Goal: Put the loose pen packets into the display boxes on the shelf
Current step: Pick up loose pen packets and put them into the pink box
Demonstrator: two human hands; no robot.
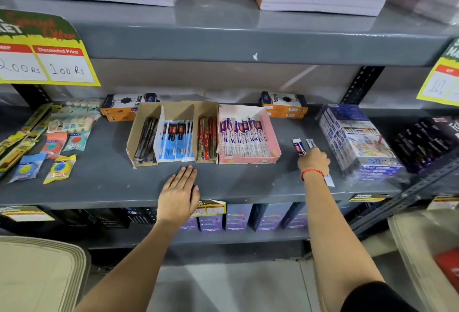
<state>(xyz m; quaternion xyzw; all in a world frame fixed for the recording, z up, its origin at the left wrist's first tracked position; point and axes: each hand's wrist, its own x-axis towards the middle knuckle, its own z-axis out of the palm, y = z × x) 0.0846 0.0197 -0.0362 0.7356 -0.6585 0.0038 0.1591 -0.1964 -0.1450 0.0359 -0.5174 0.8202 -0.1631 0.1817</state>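
Note:
On the grey shelf [99, 187] stand a brown cardboard display box [135, 135] with black, blue and red pen packets in three compartments, and a pink display box [274, 135] filled with white-and-purple pen packets. My right hand [314, 161] is to the right of the pink box, closed on two loose pen packets [299, 146] whose ends stick out above and below the fist. My left hand [180, 192] lies flat and empty on the shelf, just in front of the brown box.
A shrink-wrapped stack of colour boxes [357, 140] stands right of my right hand. Orange-and-black boxes [124, 108] sit behind the display boxes. Small packets [58, 167] lie at the left. Yellow price signs [44, 63] hang from the upper shelf.

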